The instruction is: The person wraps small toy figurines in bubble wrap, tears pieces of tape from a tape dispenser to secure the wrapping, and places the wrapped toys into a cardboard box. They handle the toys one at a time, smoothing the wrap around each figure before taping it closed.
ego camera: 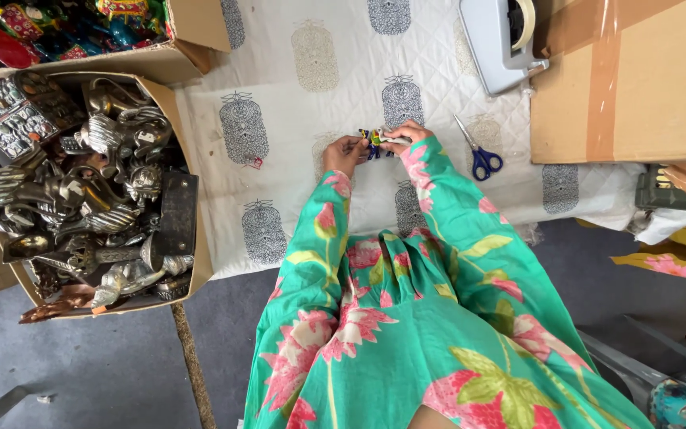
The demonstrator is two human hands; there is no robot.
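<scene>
Both my hands meet over a white quilted cloth (311, 111) printed with grey motifs. Between them I hold a small multicoloured painted figurine (375, 141), blue with green and yellow bits. My left hand (344, 151) grips its left end. My right hand (405, 135) pinches its right end from above. Both arms wear green sleeves with pink flowers. Much of the figurine is hidden by my fingers.
A cardboard box (188, 262) full of silver and dark metal figurines sits at the left. Another box of colourful items (65, 28) stands behind it. Blue-handled scissors (479, 155), a grey tape dispenser (502, 40) and a taped carton (621, 79) lie to the right.
</scene>
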